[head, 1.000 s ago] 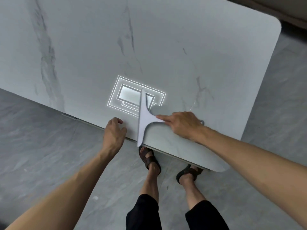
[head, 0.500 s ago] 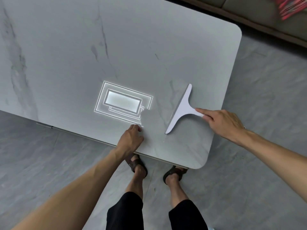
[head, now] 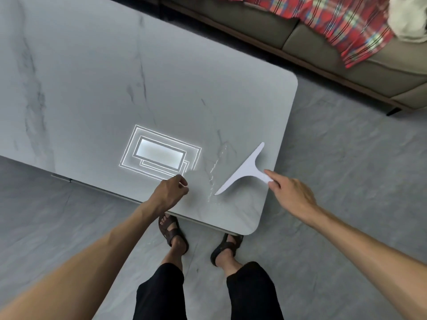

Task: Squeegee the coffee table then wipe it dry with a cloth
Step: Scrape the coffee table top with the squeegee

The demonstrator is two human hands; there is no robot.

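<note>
The grey marble coffee table (head: pixel 161 77) fills the upper left. A white T-shaped squeegee (head: pixel 245 169) lies with its blade on the tabletop near the table's right front corner. My right hand (head: pixel 291 192) grips its short handle at the table's right edge. A thin line of water drops (head: pixel 213 172) runs just left of the blade. My left hand (head: pixel 171 192) rests on the table's front edge, fingers curled, holding nothing. No cloth for wiping is recognisable on the table.
A ceiling light's reflection (head: pixel 159 153) glows on the tabletop. A beige sofa (head: pixel 346 54) stands behind the table at the upper right, with a red plaid fabric (head: pixel 346 21) and something white (head: pixel 409 17) on it. My sandalled feet (head: pixel 201 239) stand on the grey floor.
My right hand has dragged the squeegee rightwards across the table to its right edge, leaving a line of water. My left hand stays on the front edge. The view has shifted right.
</note>
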